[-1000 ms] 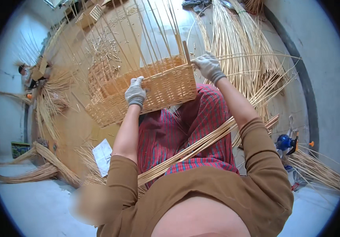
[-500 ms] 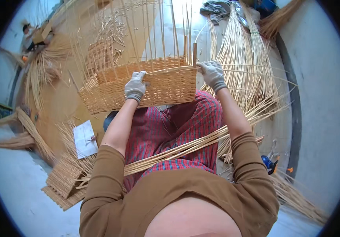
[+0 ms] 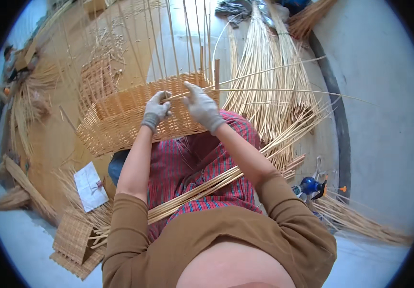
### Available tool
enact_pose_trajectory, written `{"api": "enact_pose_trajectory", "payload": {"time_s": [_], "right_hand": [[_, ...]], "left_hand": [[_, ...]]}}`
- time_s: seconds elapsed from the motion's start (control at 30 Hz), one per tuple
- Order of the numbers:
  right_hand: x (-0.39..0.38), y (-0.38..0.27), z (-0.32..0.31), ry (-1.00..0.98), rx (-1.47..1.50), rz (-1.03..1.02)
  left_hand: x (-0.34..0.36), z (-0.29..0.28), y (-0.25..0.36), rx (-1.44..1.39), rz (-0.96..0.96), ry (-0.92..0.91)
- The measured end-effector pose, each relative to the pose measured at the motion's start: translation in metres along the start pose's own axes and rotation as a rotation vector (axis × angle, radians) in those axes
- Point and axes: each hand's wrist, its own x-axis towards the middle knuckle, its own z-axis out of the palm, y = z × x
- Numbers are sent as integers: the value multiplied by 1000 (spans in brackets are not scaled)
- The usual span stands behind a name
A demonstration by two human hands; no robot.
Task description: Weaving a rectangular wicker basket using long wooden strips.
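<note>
A rectangular woven basket (image 3: 106, 132) with tall upright stakes rests across my lap, in red-striped cloth (image 3: 192, 158). My left hand (image 3: 158, 109), in a pale knit glove, is closed on a reed (image 3: 174, 96) along the basket's near rim. My right hand (image 3: 198, 106), similarly gloved, is at the rim just right of it, fingers apart and touching the weave or reed. Long loose strands (image 3: 284, 90) stick out rightward from the rim. A bundle of canes (image 3: 207, 185) lies diagonally over my lap.
Long cane bundles (image 3: 255, 72) cover the floor ahead-right. At left are another person (image 3: 12, 62), more bundles (image 3: 31, 187), white paper (image 3: 90, 185) and woven panels (image 3: 74, 237). A blue object with an orange part (image 3: 310, 185) sits beside the right wall (image 3: 380, 120).
My right hand has moved left along the rim, from the basket's right corner to beside my left hand, its fingers now spread. The view has also shifted.
</note>
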Motion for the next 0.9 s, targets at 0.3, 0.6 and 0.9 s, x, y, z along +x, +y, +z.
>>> {"api": "enact_pose_trajectory", "payload": {"time_s": [0.3,0.6,0.9], "right_hand": [[62,27,36,-615,-352,301],[-47,-21,-30,-312,118,-32],[-140,-42,-76,-1339,-168,28]], "left_hand": [[-11,7,-30,71,481,57],[-29,-2,2,109,326,9],[-87,-20,-2,58,410,-18]]}}
